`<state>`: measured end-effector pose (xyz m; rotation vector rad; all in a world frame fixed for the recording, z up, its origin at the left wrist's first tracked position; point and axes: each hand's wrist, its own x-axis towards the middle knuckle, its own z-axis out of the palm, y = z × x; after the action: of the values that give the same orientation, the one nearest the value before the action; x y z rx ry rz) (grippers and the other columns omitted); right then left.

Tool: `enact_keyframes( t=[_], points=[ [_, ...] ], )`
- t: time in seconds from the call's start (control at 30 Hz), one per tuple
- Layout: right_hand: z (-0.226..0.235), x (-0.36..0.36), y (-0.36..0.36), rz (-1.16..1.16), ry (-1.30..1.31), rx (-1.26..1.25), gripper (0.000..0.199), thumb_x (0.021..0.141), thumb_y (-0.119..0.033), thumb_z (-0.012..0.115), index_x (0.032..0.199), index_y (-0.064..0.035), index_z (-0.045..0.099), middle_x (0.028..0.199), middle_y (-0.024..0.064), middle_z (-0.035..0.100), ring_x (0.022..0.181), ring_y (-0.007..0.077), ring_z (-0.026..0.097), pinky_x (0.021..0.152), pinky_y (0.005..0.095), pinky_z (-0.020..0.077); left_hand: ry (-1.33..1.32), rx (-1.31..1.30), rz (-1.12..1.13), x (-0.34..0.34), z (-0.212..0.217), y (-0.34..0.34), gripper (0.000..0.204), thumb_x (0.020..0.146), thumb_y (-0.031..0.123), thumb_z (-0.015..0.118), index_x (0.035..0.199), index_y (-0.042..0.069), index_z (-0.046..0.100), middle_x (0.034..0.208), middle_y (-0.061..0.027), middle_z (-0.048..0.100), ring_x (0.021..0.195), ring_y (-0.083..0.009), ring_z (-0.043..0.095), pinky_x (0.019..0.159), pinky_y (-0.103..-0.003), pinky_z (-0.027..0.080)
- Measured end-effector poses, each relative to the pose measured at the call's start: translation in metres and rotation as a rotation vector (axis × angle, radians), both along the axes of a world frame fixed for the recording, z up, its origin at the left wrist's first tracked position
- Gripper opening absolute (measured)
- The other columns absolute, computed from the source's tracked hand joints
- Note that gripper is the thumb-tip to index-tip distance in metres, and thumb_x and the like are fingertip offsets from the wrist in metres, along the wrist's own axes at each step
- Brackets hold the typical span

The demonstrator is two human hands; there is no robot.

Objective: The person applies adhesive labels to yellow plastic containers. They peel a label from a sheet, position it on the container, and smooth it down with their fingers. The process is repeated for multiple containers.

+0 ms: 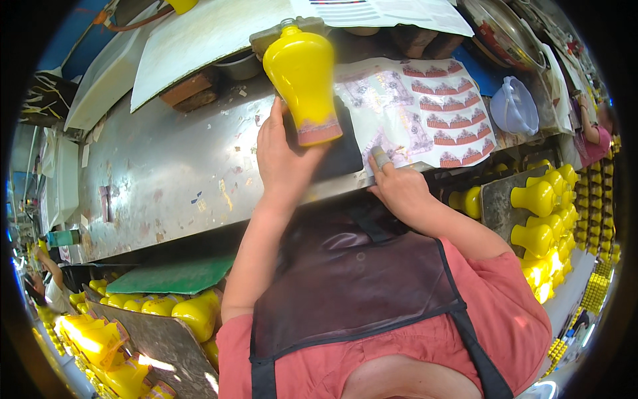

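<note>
A glossy yellow vase [302, 66], wide at one end and narrowing to its foot, is held tilted above the bench with its neck away from me. A pink-brown patterned band [318, 130] wraps its foot. My left hand [284, 149] is closed round the foot end, some fingers hidden behind it. My right hand [402, 189] rests at the near edge of a white decal sheet [392, 80]. Its index finger, in a grey finger cover [380, 157], lies stretched on a pale purple decal; its other fingers are partly hidden. A black pad [342, 149] lies under the vase.
Rows of pink-brown decals [452, 113] and a lilac plastic container [515, 106] are to the right on the metal bench [166, 179]. A grey block [266, 36] sits behind the vase. Yellow vases [545, 206] stand on boards at both sides. Other people are at the edges.
</note>
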<state>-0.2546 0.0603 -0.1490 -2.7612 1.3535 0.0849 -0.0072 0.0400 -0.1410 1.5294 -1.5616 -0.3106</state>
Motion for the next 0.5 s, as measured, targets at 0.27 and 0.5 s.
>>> enact_keyframes(
  t=[0.27,0.5],
  points=[
    [-0.011,-0.035,-0.004,0.280,-0.282,-0.299,0.019,0.084,-0.017,0.073,0.099,-0.0063,0.070,0.104,0.0098,0.070,0.062,0.0227,0.066,0.057,0.0344,0.0531,-0.043,-0.248,0.019,-0.008,0.003,0.024,0.075,0.078,0.019,0.081,0.142,-0.002,0.049,0.134,-0.0194,0.060,0.124,-0.0385,0.056,0.108,-0.048,0.041],
    [-0.012,-0.033,-0.014,0.097,-0.353,-0.210,0.014,0.087,-0.014,0.068,0.099,-0.0062,0.066,0.097,0.0122,0.068,0.064,0.0305,0.068,0.056,0.0398,0.0550,-0.028,-0.382,-0.137,-0.020,0.020,0.037,0.044,0.085,0.011,0.073,0.126,-0.001,0.062,0.122,-0.0169,0.068,0.113,-0.0368,0.063,0.101,-0.046,0.047]
  ],
)
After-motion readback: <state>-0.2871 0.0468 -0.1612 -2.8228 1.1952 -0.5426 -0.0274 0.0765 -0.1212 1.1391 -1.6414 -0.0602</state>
